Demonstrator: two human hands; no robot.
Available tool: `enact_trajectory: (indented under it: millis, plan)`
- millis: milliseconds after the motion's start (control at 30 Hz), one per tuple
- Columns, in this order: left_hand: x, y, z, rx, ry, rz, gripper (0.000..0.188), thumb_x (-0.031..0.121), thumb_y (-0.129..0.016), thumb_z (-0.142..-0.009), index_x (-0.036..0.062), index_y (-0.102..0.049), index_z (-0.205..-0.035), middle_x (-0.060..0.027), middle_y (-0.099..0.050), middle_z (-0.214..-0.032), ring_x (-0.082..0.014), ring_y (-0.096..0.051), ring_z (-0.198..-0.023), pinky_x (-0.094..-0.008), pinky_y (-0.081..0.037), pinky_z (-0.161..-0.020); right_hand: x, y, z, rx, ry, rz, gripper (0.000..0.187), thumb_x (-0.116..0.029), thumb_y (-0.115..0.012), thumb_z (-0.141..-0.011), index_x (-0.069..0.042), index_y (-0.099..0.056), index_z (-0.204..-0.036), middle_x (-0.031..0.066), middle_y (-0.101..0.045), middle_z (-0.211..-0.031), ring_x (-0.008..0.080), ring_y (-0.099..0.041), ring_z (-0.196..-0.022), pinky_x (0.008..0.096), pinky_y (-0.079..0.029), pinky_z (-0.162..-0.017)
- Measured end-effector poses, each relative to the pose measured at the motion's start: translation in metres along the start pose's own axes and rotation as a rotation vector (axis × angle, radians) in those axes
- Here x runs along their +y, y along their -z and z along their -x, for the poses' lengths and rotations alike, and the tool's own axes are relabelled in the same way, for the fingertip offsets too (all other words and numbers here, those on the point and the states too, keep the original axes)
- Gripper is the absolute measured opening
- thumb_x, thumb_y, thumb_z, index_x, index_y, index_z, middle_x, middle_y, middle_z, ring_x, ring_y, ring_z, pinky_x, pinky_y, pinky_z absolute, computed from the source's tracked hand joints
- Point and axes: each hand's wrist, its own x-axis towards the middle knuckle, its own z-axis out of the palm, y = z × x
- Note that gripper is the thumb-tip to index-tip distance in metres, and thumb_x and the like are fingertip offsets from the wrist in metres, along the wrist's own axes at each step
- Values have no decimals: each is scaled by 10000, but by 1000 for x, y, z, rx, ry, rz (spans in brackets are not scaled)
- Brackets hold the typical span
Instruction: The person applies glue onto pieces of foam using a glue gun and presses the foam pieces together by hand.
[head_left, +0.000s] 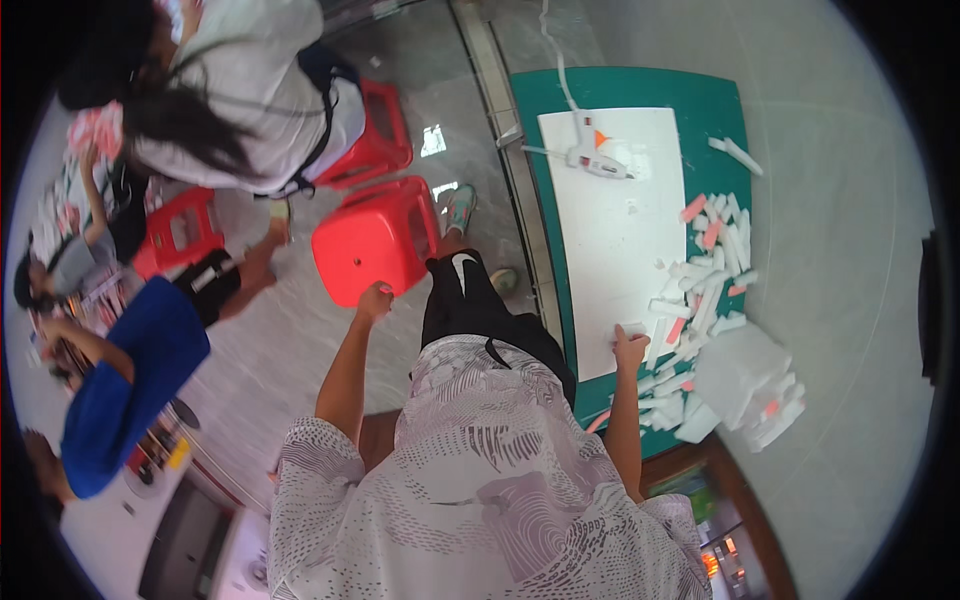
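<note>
My left hand (pixel 376 301) is closed at the near edge of a red plastic stool (pixel 358 240), its fingers curled against the rim. On the right, my right hand (pixel 630 349) rests at the lower edge of a white board (pixel 615 240). Its fingertips are together on a small white foam piece (pixel 632 328). Beside that hand lies a heap of white and pink foam strips (pixel 712 262). A white glue gun (pixel 598 157) with an orange trigger lies on the far part of the board, its cord running away from me.
The board lies on a green table (pixel 550 90). A translucent plastic bag (pixel 742 372) of foam sits by the heap's near end, and one loose strip (pixel 738 154) lies farther off. More red stools (pixel 183 232) and several people, one in a blue shirt (pixel 140 385), are at left.
</note>
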Motion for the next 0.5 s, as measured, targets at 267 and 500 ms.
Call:
enact_trajectory:
  millis: [267,500]
  plan:
    - [-68,-112,52,1,88,280,255,131,-580,-758,43,-581,-998,-103,-639,-739,-184,-633,-587,-311,-499,-557,-38,14,11,-183,-40,-197,563,-274,-775,-696,1,-361,-960,105,-514,-744,157,-525,-489,266,-444,-415]
    - [-60,-115,46,-29,53,185,253,123,-580,-755,43,-581,-996,-94,-632,-726,-189,-622,-578,-311,-492,-566,-43,21,19,-211,-2,-103,576,-309,-734,-729,11,-365,-1036,146,-548,-841,196,-595,-578,285,-495,-486]
